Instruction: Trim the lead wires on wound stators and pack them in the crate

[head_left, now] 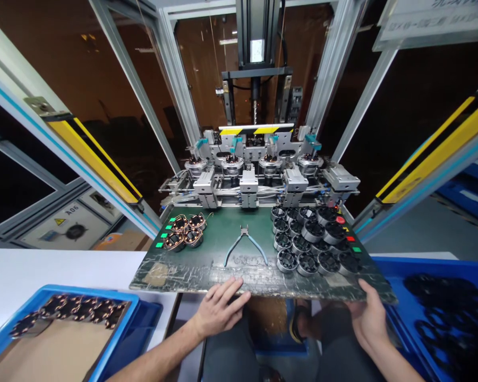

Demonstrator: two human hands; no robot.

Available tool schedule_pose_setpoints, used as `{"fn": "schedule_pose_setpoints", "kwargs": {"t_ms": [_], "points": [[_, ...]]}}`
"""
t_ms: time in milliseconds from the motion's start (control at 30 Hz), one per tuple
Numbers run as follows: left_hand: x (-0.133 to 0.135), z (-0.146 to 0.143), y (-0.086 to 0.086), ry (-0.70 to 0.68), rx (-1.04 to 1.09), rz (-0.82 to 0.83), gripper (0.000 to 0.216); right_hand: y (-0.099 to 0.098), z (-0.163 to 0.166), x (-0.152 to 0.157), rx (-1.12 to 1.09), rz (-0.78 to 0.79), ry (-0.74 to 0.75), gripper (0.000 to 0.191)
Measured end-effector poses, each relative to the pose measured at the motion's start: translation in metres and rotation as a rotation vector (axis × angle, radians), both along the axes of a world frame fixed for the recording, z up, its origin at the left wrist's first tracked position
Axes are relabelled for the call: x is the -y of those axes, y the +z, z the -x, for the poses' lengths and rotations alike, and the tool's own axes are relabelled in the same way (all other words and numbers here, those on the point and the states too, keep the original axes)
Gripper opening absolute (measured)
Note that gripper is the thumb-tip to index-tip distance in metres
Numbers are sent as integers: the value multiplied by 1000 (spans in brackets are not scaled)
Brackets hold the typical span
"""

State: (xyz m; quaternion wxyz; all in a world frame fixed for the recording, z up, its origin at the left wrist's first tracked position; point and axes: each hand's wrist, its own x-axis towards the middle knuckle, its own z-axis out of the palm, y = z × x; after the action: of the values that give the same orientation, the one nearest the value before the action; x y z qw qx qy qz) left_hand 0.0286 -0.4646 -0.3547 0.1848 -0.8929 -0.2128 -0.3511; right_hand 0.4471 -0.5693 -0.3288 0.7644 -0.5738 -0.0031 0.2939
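Observation:
My left hand lies at the front edge of a green worktop, palm down, fingers stretched out and holding nothing. At the right front corner, my right hand takes the worktop edge with the thumb on top; its other fingers are largely hidden below. A pair of cutting pliers with blue handles rests on the worktop, its handles spread toward me. Copper-wound motor stators sit in a small group on the left. Several black-and-silver round motor parts stand in rows on the right, some stacked.
Behind the worktop is a winding machine with several stations holding round parts. Yellow guard bars flank it. A blue tray with wound stators is at lower left; a blue bin with black rings is at right. Coloured buttons line the worktop.

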Motion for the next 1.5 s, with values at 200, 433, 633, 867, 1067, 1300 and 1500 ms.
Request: {"fn": "schedule_pose_setpoints", "kwargs": {"t_ms": [200,433,633,867,1067,1300,1500], "points": [[0,1,-5,13,-5,-10,57,2,1,0,10,-7,-12,64],[0,3,-9,8,-13,3,58,6,2,-1,-14,-3,-15,66],[0,2,-4,-1,-11,-3,59,10,3,-2,-18,-4,-21,65],[-1,2,-6,-10,1,-3,56,7,1,0,-31,4,-11,65],[-1,2,-7,-9,-9,-1,58,4,0,0,-16,7,4,61],[-1,2,-7,-13,9,0,54,3,-1,-1,-32,7,-15,65],[-1,0,-3,-22,16,7,50,3,0,-1,-41,6,-15,62]]}}
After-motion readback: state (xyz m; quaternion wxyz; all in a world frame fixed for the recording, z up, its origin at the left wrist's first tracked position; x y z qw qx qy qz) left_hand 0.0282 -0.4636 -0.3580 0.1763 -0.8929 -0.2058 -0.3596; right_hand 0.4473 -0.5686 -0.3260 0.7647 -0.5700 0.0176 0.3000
